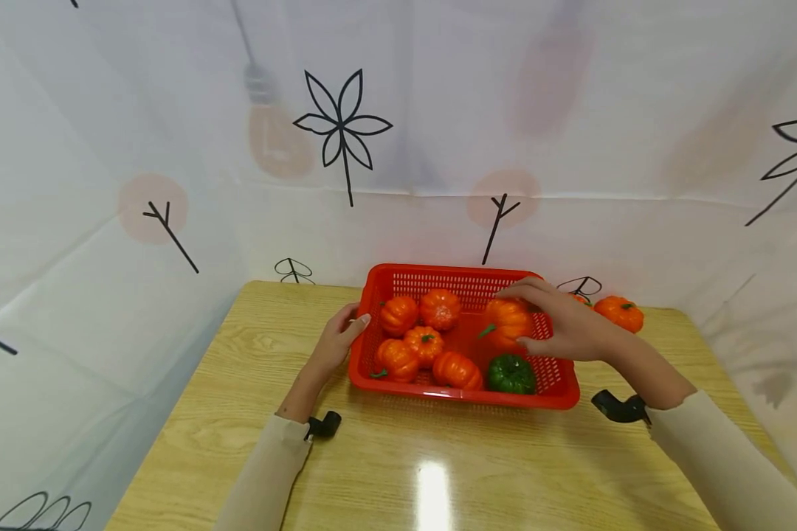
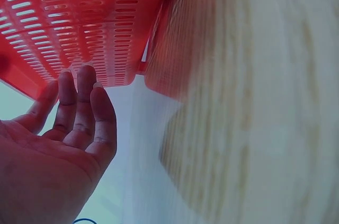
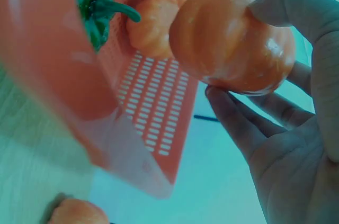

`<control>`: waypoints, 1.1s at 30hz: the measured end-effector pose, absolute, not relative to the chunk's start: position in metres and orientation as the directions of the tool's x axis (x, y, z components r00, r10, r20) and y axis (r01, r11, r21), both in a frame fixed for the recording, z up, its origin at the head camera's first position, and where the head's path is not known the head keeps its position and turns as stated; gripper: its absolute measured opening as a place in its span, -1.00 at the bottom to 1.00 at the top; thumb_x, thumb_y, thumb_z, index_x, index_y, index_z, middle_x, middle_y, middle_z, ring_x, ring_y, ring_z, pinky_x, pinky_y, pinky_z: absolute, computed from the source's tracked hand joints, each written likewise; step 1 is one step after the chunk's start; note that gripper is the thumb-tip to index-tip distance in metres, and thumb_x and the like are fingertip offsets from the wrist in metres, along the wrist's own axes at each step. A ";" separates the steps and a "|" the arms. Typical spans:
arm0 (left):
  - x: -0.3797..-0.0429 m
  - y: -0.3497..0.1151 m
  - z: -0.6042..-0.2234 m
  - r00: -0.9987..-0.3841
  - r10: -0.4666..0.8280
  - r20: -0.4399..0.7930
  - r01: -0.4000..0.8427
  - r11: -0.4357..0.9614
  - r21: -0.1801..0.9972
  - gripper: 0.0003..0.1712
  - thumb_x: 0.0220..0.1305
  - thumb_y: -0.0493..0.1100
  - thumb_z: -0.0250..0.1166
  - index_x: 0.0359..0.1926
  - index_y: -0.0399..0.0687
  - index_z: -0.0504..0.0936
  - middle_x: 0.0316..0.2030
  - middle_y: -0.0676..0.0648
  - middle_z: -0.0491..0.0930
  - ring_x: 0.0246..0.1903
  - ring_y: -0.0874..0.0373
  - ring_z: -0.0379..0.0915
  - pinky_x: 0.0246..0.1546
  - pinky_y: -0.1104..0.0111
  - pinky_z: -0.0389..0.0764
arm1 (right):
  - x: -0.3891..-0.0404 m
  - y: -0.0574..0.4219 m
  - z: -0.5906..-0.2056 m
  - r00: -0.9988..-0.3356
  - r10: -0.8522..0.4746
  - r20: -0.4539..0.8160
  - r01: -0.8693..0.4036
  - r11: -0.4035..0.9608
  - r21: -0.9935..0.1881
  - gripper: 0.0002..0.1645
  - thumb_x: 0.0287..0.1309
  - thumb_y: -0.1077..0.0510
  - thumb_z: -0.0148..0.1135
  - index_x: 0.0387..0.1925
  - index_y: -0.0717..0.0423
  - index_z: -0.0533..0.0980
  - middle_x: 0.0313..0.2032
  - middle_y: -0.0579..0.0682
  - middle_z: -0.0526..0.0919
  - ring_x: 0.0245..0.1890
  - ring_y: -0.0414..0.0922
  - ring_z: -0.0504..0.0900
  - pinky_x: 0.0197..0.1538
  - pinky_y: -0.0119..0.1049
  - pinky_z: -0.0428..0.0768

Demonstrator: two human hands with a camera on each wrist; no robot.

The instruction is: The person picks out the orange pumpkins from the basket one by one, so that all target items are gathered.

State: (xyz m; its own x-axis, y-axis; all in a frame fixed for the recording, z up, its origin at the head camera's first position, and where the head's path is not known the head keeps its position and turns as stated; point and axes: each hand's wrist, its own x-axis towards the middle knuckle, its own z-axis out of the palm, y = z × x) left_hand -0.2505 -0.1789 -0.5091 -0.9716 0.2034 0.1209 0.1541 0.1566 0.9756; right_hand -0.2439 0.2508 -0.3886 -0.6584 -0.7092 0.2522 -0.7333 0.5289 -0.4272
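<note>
My right hand (image 1: pixel 567 324) pinches a glossy orange toy pumpkin (image 1: pixel 507 321) over the right part of a red plastic basket (image 1: pixel 463 393). Its thumb presses the top of the pumpkin (image 3: pixel 230 44) in the right wrist view, with the fingers beneath. At the basket's left end, my left hand (image 1: pixel 337 338) touches the rim. The left wrist view shows this hand's fingers (image 2: pixel 85 107) loosely bent beside the slotted wall. Several orange pumpkins (image 1: pixel 440 308) lie in the basket, mostly toward its left. A dark green ribbed vegetable (image 1: pixel 512 375) with a stem sits at the front right.
Another orange pumpkin (image 1: pixel 619 313) is on the wooden table (image 1: pixel 372 472) behind my right wrist, with part of one more beside it. A patterned white cloth (image 1: pixel 425 147) hangs behind the table. Both wrists carry black camera mounts (image 1: pixel 618 406).
</note>
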 end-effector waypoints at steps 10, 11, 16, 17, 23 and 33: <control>-0.251 -0.179 -0.510 -0.971 0.209 0.120 0.155 0.163 0.974 -0.46 0.64 0.03 0.13 0.46 -0.11 0.46 0.28 -0.25 0.55 0.15 -0.14 0.58 0.09 0.14 0.73 | -0.237 0.269 -0.397 -0.714 -0.598 0.364 -0.679 0.467 -0.567 -0.14 0.05 0.40 0.56 0.39 0.02 0.45 0.17 -0.11 0.52 0.01 -0.20 0.58 0.06 -0.51 0.62; -0.251 -0.179 -0.510 -0.971 0.209 0.118 0.155 0.165 0.974 -0.46 0.64 0.04 0.13 0.46 -0.10 0.46 0.28 -0.25 0.55 0.15 -0.14 0.58 0.09 0.13 0.73 | -0.237 0.270 -0.397 -0.718 -0.588 0.373 -0.675 0.457 -0.579 -0.14 0.05 0.41 0.56 0.39 0.04 0.45 0.17 -0.10 0.52 0.02 -0.20 0.59 0.09 -0.56 0.59; -0.252 -0.179 -0.510 -0.971 0.208 0.120 0.157 0.171 0.973 -0.45 0.64 0.05 0.14 0.46 -0.10 0.46 0.28 -0.24 0.55 0.14 -0.14 0.58 0.08 0.11 0.73 | -0.235 0.279 -0.401 -0.741 -0.528 0.415 -0.653 0.423 -0.628 -0.11 0.02 0.50 0.53 0.40 0.15 0.44 0.23 -0.01 0.50 0.08 -0.24 0.57 0.18 -0.64 0.51; -0.252 -0.179 -0.510 -0.971 0.208 0.121 0.158 0.169 0.973 -0.45 0.64 0.05 0.14 0.46 -0.10 0.46 0.28 -0.24 0.55 0.14 -0.14 0.58 0.08 0.12 0.73 | -0.234 0.281 -0.401 -0.743 -0.517 0.425 -0.652 0.417 -0.634 -0.11 0.01 0.52 0.51 0.40 0.17 0.43 0.24 0.00 0.50 0.08 -0.26 0.57 0.19 -0.64 0.51; -0.252 -0.178 -0.510 -0.970 0.208 0.125 0.158 0.154 0.975 -0.46 0.64 0.02 0.14 0.46 -0.12 0.46 0.28 -0.25 0.55 0.14 -0.12 0.58 0.07 0.18 0.73 | -0.231 0.294 -0.401 -0.749 -0.468 0.469 -0.645 0.353 -0.678 -0.09 -0.02 0.65 0.43 0.40 0.35 0.36 0.25 0.02 0.46 0.08 -0.29 0.61 0.02 -0.56 0.65; -0.252 -0.178 -0.509 -0.975 0.207 0.085 0.120 0.161 0.980 -0.44 0.66 -0.07 0.09 0.50 -0.26 0.38 0.32 -0.36 0.50 0.18 -0.21 0.55 0.12 0.15 0.71 | -0.233 0.326 -0.418 -0.820 -0.346 0.456 -0.558 0.306 -0.771 -0.08 0.07 0.72 0.27 0.47 0.39 0.26 0.33 -0.05 0.45 0.16 -0.27 0.60 0.03 -0.55 0.66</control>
State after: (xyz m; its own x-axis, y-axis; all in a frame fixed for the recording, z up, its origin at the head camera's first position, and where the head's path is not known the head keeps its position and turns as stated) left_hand -0.2524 -0.1778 -0.5091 -0.9746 0.2072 0.0855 0.1202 0.1610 0.9796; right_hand -0.2328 0.3259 -0.4177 -0.8201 -0.3464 0.4556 -0.5579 0.3064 -0.7713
